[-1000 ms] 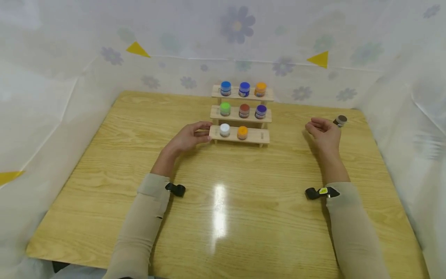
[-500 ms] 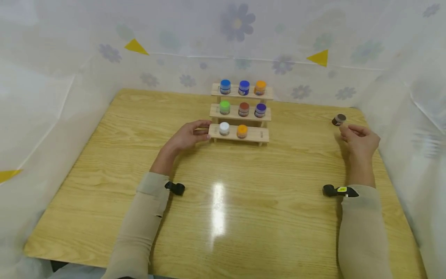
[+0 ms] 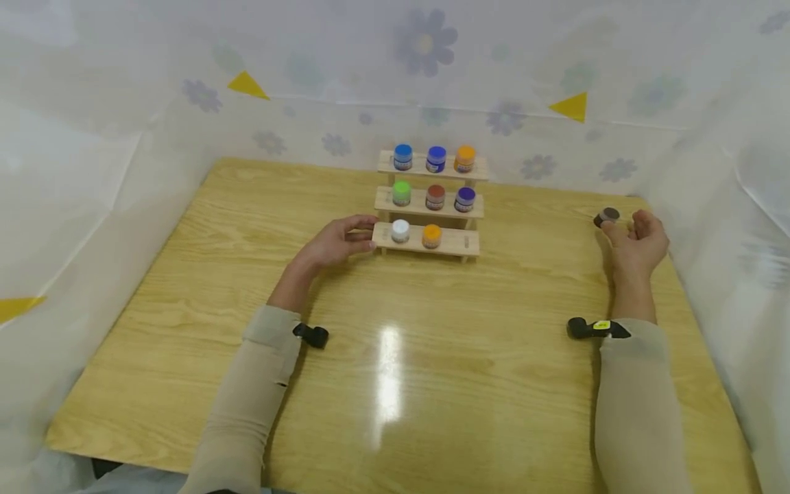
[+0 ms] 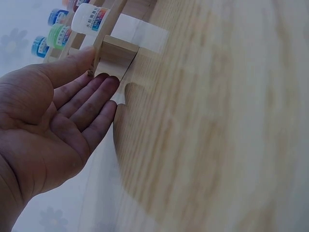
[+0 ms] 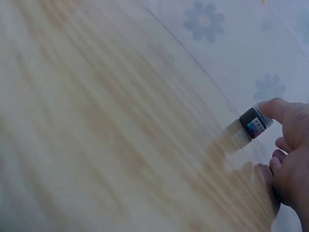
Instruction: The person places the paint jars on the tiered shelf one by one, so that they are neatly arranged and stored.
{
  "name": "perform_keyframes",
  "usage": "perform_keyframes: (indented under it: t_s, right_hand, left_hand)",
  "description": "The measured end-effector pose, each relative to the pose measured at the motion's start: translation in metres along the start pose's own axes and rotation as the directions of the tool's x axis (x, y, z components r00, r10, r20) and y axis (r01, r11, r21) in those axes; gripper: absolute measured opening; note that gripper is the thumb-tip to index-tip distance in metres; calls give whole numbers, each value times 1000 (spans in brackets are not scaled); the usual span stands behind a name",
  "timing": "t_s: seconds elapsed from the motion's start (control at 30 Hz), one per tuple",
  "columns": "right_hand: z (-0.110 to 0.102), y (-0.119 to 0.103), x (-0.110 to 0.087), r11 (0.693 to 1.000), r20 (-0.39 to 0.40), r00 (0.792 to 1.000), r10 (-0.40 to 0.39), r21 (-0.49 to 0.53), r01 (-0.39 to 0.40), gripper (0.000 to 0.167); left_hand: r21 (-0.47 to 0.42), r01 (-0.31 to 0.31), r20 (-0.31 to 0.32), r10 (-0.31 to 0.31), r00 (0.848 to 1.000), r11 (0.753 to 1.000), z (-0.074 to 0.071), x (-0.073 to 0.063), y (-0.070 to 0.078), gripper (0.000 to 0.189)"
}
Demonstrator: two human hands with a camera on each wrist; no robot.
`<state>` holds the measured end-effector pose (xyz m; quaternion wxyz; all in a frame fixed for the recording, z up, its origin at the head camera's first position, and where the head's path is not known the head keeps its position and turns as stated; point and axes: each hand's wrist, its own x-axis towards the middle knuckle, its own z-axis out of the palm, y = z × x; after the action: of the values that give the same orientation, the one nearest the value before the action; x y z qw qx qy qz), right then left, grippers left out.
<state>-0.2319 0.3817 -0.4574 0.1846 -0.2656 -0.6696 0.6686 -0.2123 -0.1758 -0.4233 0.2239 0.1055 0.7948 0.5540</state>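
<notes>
A small dark paint jar [image 3: 607, 217] stands near the table's far right corner. The thumb of my right hand [image 3: 638, 247] is at its lid, while the other fingers bend to the right, apart from the jar. In the right wrist view, that thumb overlaps the clear lid of the labelled jar [image 5: 253, 123]. My left hand [image 3: 336, 241] touches the left end of a three-step wooden rack [image 3: 453, 241], fingers extended and palm showing in the left wrist view. On the lowest step sit a white jar [image 3: 400, 231] and an orange jar [image 3: 431, 236]; that step's right end is bare.
The middle step bears green [image 3: 401, 193], red-brown [image 3: 435, 197] and purple [image 3: 465, 199] jars. Two blue jars and an orange jar [image 3: 465, 158] stand on the top step. White floral sheeting [image 3: 345, 89] closes in the wooden table [image 3: 469, 384] at the back and sides.
My right hand has moved right, past the dark jar, and its thumb has come to the lid while the fingers spread away. The left hand stays at the rack.
</notes>
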Motion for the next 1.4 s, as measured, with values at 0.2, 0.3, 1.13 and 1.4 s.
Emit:
perform_keyframes:
  t_s: [0.2,0.3,1.13,1.4]
  right_hand:
    - [3,4,8,992,-25,998,-54,-117,50,53]
    - [5,6,10,981,-22,994,-106,-166,101,48]
    - [28,10,-23,964,-27,981,-191,-192,183,41]
    - [55,18,-58,926,70,944,-321,-185,328,42]
  left_hand:
    - [-4,-1,0,1,1000,1000,1,-1,-2,59]
    - [-12,0,1,0,1000,1000,1,-1,-2,59]
    - [3,1,-3,-1,1000,1000,0,2,3,58]
    - [-5,6,-4,-6,1000,1000,-1,-1,0,59]
